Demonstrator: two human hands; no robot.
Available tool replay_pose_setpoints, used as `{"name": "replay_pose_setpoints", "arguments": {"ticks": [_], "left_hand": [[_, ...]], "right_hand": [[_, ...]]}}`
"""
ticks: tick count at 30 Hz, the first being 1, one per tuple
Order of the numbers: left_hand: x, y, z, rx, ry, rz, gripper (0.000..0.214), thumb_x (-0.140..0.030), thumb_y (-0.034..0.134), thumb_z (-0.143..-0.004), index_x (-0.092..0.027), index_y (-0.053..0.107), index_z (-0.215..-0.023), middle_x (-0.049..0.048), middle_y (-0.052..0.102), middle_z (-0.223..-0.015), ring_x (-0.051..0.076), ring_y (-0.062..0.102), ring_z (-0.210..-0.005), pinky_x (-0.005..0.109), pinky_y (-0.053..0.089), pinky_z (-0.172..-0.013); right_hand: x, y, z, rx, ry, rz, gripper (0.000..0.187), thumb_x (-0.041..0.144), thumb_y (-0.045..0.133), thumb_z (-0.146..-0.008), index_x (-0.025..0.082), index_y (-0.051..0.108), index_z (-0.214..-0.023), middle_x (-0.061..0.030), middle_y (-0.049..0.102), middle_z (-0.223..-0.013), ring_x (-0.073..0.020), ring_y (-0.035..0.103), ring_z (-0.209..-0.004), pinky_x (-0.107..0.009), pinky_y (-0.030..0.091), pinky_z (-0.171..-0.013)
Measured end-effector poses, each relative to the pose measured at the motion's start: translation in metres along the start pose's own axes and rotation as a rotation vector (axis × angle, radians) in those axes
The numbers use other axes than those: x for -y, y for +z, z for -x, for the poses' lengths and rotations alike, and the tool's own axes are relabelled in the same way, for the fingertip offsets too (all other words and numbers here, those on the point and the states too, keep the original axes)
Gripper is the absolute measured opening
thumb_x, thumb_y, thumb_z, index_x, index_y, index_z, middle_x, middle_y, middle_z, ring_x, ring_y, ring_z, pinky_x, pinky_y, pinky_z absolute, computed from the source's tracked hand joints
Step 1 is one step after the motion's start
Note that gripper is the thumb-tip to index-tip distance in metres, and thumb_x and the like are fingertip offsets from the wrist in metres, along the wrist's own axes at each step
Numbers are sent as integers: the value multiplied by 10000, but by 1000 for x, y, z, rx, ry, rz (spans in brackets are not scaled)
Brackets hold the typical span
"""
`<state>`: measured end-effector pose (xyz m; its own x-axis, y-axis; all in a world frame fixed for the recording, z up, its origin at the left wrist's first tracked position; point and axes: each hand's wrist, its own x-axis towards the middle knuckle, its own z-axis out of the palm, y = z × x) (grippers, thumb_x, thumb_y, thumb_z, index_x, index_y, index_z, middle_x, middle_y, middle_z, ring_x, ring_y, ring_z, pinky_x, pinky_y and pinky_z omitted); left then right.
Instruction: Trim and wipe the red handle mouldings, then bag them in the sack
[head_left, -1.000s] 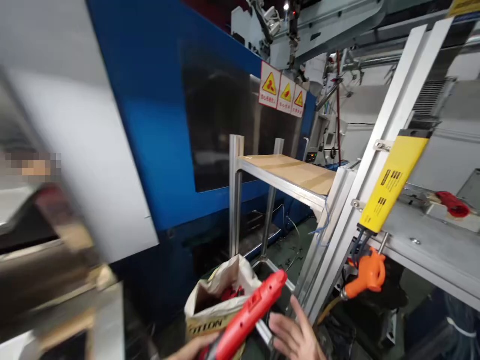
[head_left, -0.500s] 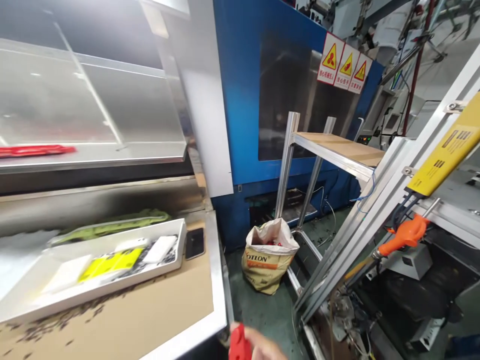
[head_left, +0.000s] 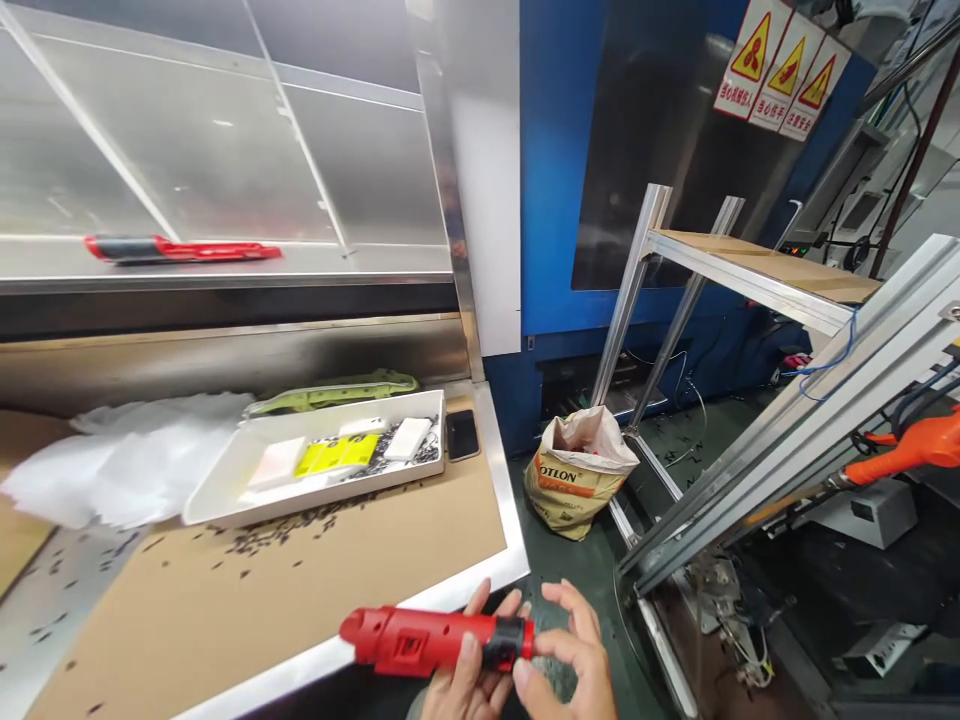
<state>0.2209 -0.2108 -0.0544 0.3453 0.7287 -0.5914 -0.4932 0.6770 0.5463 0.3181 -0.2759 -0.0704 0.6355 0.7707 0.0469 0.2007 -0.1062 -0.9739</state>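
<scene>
A red plastic tool housing (head_left: 424, 640) with a black collar near its right end lies across my left hand (head_left: 465, 685), held just over the table's front edge. My left thumb presses on its near side, and fingers show behind it. At the black-collared end is my right hand (head_left: 574, 665), thumb and index finger closed about the red rim, the other fingers raised and apart. On the ledge above the table rests another red and black piece (head_left: 184, 250), slightly blurred.
A white tray (head_left: 315, 500) holds a yellow packet, white blocks and small black parts. Beside it lie a phone (head_left: 462, 435), white plastic bags (head_left: 150, 455) and a green piece (head_left: 345, 392). A sack (head_left: 574, 490) stands on the floor near an aluminium frame (head_left: 720, 455).
The view has swung left. The red housing, earlier only partly visible at the bottom edge, now shows whole with both hands on it.
</scene>
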Motion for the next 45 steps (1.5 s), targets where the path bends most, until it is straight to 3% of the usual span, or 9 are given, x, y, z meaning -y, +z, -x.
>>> {"name": "replay_pose_setpoints", "arguments": {"ticks": [5, 14, 19, 23, 26, 30, 34, 39, 45], "left_hand": [[-27, -23, -9, -1, 14, -27, 908, -504, 862, -547, -311, 512, -1362, 91, 713, -1185, 340, 605, -1166, 388, 497, -990], [-81, -71, -45, 35, -35, 105, 940, -454, 871, -555, -317, 464, -1391, 107, 706, -1199, 352, 571, -1203, 407, 488, -1000], [-127, -95, -59, 85, -57, 140, 707, -437, 897, -527, -254, 650, -1164, 139, 711, -1180, 357, 583, -1190, 411, 471, -1020], [-158, -113, -72, 17, 76, 136, 613, -469, 886, -525, -236, 694, -1058, 135, 744, -1097, 378, 612, -1143, 465, 459, -1033], [-173, -130, -84, -67, 245, 13, 551, -427, 893, -515, -254, 719, -1008, 85, 754, -1085, 360, 488, -1290, 418, 335, -1134], [-195, -146, -97, -110, 349, -157, 453, -346, 884, -556, -262, 740, -977, 41, 739, -1135, 311, 354, -1391, 318, 174, -1186], [-227, -149, -105, 25, 125, 62, 547, -420, 861, -597, -240, 704, -1089, 82, 744, -1114, 347, 528, -1254, 433, 353, -1125], [-260, -163, -119, 47, 96, 186, 355, -293, 775, -739, -288, 713, -1089, 94, 752, -1091, 279, 661, -1088, 331, 555, -905], [-280, -175, -135, 56, 67, 206, 431, -169, 676, -824, -250, 631, -1245, 143, 717, -1162, 310, 620, -1149, 404, 518, -975]], "right_hand": [[12, 50, -5, -14, -1, -49, 123, 279, 674, -704, 221, 774, -747, -116, 642, -1230, -326, 528, -1219, -429, 378, -1067], [30, 137, -17, -3, 63, -132, 267, 431, 677, -723, 181, 766, -692, -170, 644, -1216, -333, 596, -1123, -426, 443, -980], [39, 190, -28, 60, 43, -184, 269, 412, 653, -736, 168, 766, -731, -174, 642, -1199, -320, 596, -1135, -409, 459, -969], [46, 233, -38, 80, 6, -176, 271, 408, 651, -751, 168, 774, -778, -165, 676, -1115, -319, 566, -1170, -429, 430, -1008], [49, 260, -46, 88, 17, -191, 253, 391, 655, -755, 175, 773, -813, -154, 679, -1131, -319, 514, -1240, -449, 381, -1057], [50, 285, -54, 111, 23, -216, 257, 420, 654, -780, 185, 756, -803, -140, 682, -1142, -306, 497, -1268, -452, 333, -1101], [49, 302, -59, 141, 18, -252, 391, 541, 661, -774, 183, 737, -911, -161, 618, -1259, -321, 516, -1248, -470, 343, -1087], [59, 321, -71, 250, 57, -270, 434, 594, 717, -698, 196, 715, -871, -160, 584, -1306, -344, 506, -1257, -499, 308, -1092], [58, 352, -75, 296, -6, -223, 476, 596, 642, -770, 212, 722, -1040, -144, 496, -1421, -321, 346, -1394, -470, 282, -1130]]}}
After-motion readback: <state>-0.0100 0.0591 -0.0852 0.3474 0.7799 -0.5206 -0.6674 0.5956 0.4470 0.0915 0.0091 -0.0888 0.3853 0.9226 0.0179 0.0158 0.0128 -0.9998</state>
